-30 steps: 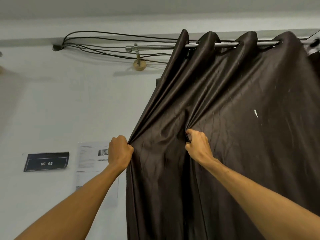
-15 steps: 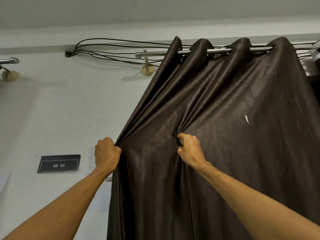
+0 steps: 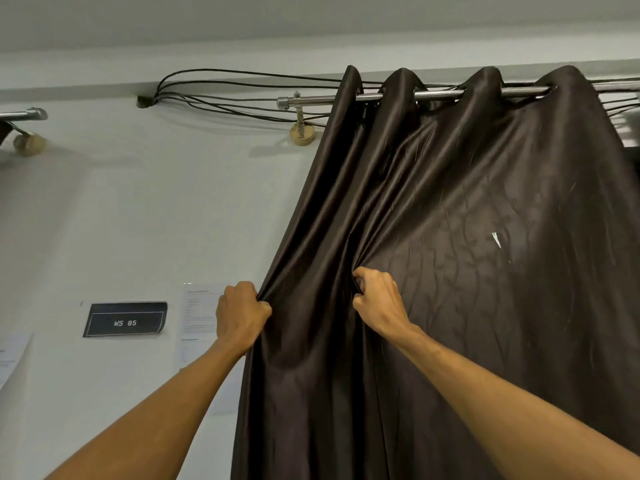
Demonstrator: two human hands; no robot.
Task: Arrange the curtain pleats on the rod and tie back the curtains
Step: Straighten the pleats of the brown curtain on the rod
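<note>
A dark brown curtain [image 3: 467, 271] hangs in several pleats from a chrome rod [image 3: 440, 95] high on the wall. My left hand [image 3: 240, 315] grips the curtain's left edge in a fist. My right hand [image 3: 381, 299] pinches a fold a little further right, at about the same height. The cloth between my two hands sags in a loose fold. A small white mark [image 3: 497, 240] shows on the curtain's right half. No tie-back is in view.
Black cables [image 3: 221, 95] run along the wall to the rod's left end and its round bracket [image 3: 302, 133]. A second rod end [image 3: 24, 115] sits at far left. A dark "WS 05" plate [image 3: 125, 319] and paper sheets [image 3: 199, 313] are stuck on the wall.
My hands have come closer together, gathering the cloth between them into a slack fold. The curtain's left edge hangs steeper now. The view has shifted left and down slightly.
</note>
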